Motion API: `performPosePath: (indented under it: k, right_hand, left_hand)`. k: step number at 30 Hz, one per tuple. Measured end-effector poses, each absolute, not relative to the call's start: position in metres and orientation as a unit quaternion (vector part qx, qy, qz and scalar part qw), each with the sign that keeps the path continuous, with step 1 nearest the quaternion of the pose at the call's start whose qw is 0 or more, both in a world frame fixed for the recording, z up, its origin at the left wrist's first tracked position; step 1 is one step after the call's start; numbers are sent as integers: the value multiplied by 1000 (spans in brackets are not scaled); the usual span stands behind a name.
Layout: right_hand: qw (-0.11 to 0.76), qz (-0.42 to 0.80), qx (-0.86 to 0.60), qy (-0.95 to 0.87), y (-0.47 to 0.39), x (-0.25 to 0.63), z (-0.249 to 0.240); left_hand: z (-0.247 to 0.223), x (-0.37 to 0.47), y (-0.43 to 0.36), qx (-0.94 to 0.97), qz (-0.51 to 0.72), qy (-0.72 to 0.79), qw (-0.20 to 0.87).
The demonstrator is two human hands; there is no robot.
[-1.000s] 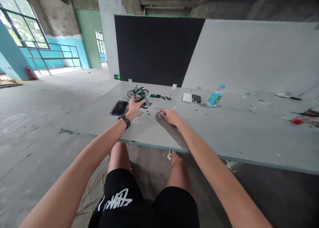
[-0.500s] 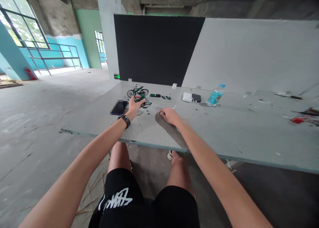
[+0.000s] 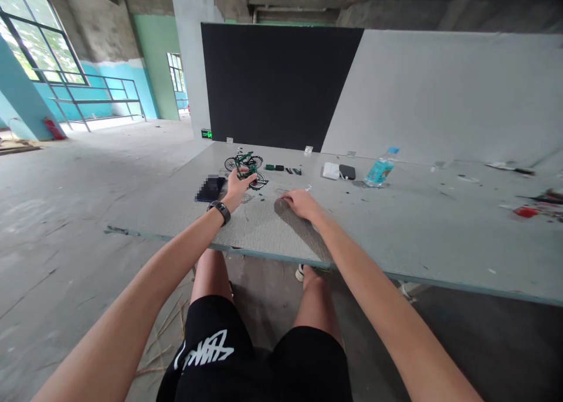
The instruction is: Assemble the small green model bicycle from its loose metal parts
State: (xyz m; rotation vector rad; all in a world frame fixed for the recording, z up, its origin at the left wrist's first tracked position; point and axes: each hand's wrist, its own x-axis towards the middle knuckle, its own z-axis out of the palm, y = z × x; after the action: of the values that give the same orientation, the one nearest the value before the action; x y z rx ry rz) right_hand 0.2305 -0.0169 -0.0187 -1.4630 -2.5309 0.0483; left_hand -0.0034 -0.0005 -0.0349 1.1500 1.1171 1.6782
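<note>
My left hand (image 3: 237, 188), with a dark watch on the wrist, is closed on a small green model bicycle (image 3: 257, 180) whose wheel sticks out to the right. Just behind it stands another green model bicycle (image 3: 244, 159). My right hand (image 3: 299, 203) is over the grey table, its thumb and fingertips pressed together; what they hold, if anything, is too small to name. Small green bits lie on the table between the hands. A dark flat object (image 3: 210, 188), partly blurred out, lies left of my left hand.
Beyond my hands lie a green block (image 3: 270, 167), a black block (image 3: 279, 168), a white case (image 3: 331, 171) and a dark case (image 3: 347, 172). A blue-capped bottle (image 3: 380, 169) stands at the right. Red and dark items (image 3: 525, 212) lie far right. A panel (image 3: 281, 85) rises behind the table (image 3: 417, 232).
</note>
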Motion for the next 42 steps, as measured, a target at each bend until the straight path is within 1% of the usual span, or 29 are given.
performPosePath:
  k: [13, 29, 32, 35, 38, 42]
  right_hand:
    - [99, -3, -501, -860, -18, 229, -21]
    - [78, -53, -507, -857, -18, 227, -28]
    - [105, -47, -493, -863, -15, 227, -30]
    - [177, -19, -471, -864, -16, 225, -28]
    - [256, 14, -446, -858, -20, 219, -23]
    - [306, 29, -416, -856, -24, 210, -20]
  left_hand:
    - [-27, -1, -9, 441, 661, 444, 413]
    - [-34, -4, -3, 471, 647, 459, 385]
    - [-36, -2, -1, 475, 646, 460, 380]
    - [-37, 1, -2, 489, 645, 449, 379]
    - [-37, 4, -4, 526, 646, 428, 350]
    - [-36, 6, -9, 569, 630, 430, 308]
